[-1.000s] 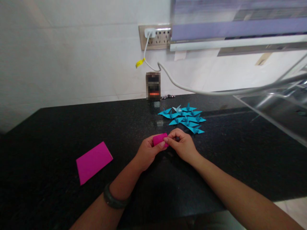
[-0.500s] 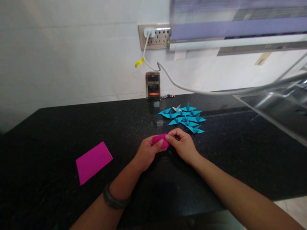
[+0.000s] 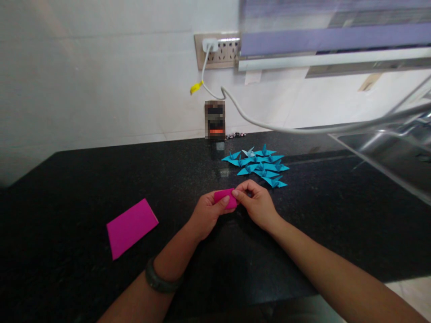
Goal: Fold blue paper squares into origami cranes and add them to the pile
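Between my two hands is a small folded piece of pink paper (image 3: 222,194), held just above the dark countertop. My left hand (image 3: 206,214) grips it from the left, thumb on top and fingers beneath. The thumb and forefinger of my right hand (image 3: 258,205) pinch its right edge. Just beyond my hands sit several blue origami cranes (image 3: 261,166) in a close group, one of them paler (image 3: 248,152). To the left lies a flat stack of pink paper (image 3: 132,229).
A phone-like device (image 3: 214,120), blurred out, leans on the tiled wall with a beaded strap (image 3: 235,135) beside it. A white cable (image 3: 256,122) runs from the wall socket (image 3: 220,51) across to the right. At the right edge is a metal sink (image 3: 397,143).
Almost nothing differs. Both hands keep the same hold on the pink paper, which has tilted very slightly.
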Motion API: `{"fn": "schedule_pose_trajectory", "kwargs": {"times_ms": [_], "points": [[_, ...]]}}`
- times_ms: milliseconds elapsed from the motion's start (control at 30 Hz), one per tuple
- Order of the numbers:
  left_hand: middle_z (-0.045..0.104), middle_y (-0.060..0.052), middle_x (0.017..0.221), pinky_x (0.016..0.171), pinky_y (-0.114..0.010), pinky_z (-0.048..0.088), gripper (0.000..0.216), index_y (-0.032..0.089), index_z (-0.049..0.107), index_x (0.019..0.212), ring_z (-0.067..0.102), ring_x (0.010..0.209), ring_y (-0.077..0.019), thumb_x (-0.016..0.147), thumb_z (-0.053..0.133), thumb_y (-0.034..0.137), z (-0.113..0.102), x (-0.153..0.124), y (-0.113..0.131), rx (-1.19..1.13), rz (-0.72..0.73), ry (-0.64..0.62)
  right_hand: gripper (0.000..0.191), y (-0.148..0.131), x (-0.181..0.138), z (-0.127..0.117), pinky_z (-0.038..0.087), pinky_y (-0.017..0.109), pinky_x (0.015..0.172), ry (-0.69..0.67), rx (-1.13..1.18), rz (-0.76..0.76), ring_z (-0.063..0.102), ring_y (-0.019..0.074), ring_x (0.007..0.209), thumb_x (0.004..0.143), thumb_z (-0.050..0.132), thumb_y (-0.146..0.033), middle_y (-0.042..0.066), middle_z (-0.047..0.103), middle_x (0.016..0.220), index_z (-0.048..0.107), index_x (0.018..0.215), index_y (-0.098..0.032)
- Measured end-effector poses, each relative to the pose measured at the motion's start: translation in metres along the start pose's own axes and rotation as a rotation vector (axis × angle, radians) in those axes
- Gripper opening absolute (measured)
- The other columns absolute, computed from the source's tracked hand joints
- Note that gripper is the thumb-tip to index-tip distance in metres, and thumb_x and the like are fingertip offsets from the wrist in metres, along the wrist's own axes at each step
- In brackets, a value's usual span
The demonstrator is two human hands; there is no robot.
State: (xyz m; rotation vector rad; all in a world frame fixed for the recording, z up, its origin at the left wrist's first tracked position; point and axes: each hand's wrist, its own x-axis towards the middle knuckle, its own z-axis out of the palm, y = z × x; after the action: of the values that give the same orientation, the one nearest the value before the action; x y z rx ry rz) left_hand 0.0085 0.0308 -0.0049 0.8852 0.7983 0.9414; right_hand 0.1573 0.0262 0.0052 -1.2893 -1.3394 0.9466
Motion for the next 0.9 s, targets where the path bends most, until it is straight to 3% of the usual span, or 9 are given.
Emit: {"fn": "schedule_pose_trajectory", "kwargs": {"times_ms": [233, 433, 533, 733, 900], "points": [[0.070, -0.004, 0.080, 0.078, -0.030, 0.049, 0.022, 0.015, 0.071, 0.085, 0.063, 0.074, -0.0129, 0.069, 0.071, 0.030, 0.000, 0.000, 0.000, 0.003, 0.000, -0.016, 0.020, 0.003, 0.000, 0.002, 0.042, 0.026, 0.055, -0.031, 0.164, 0.106, 0.050, 0.0114, 0.055, 0.067, 0.067, -0.034, -0.002, 0.055, 0.061, 0.059, 0.075, -0.018], [0.070, -0.006, 0.080, 0.078, -0.033, 0.048, 0.026, 0.014, 0.070, 0.085, 0.064, 0.075, -0.0158, 0.068, 0.071, 0.033, 0.001, -0.001, 0.002, 0.036, -0.014, -0.019, 0.020, -0.006, 0.000, 0.000, 0.037, 0.023, 0.049, -0.079, 0.292, 0.214, 0.043, 0.0074, 0.046, 0.062, 0.069, -0.033, -0.004, 0.054, 0.053, 0.059, 0.066, -0.016], [0.070, -0.005, 0.077, 0.074, -0.031, 0.048, 0.026, 0.013, 0.069, 0.085, 0.062, 0.071, -0.0152, 0.068, 0.070, 0.032, 0.001, -0.001, 0.004, 0.210, 0.014, 0.008, 0.018, -0.006, 0.002, -0.004, 0.035, 0.023, 0.048, -0.115, 0.227, 0.201, 0.042, 0.0075, 0.046, 0.064, 0.067, -0.032, -0.003, 0.054, 0.053, 0.059, 0.064, -0.016], [0.067, -0.002, 0.069, 0.060, -0.024, 0.044, 0.015, 0.014, 0.069, 0.075, 0.058, 0.063, -0.0135, 0.072, 0.063, 0.027, -0.001, -0.001, 0.010, 0.666, 0.166, 0.069, 0.014, -0.002, 0.007, -0.016, 0.034, 0.023, 0.051, -0.271, -0.123, 0.059, 0.044, 0.0090, 0.053, 0.065, 0.064, -0.027, -0.002, 0.052, 0.058, 0.062, 0.062, -0.014], [0.068, -0.002, 0.069, 0.063, -0.025, 0.044, 0.011, 0.016, 0.069, 0.071, 0.060, 0.066, -0.0141, 0.073, 0.060, 0.021, -0.005, -0.002, 0.014, 0.896, 0.265, 0.023, 0.014, -0.002, 0.007, -0.020, 0.034, 0.023, 0.051, -0.378, -0.139, 0.066, 0.043, 0.0089, 0.053, 0.068, 0.062, -0.027, -0.001, 0.051, 0.061, 0.061, 0.064, -0.014]]}}
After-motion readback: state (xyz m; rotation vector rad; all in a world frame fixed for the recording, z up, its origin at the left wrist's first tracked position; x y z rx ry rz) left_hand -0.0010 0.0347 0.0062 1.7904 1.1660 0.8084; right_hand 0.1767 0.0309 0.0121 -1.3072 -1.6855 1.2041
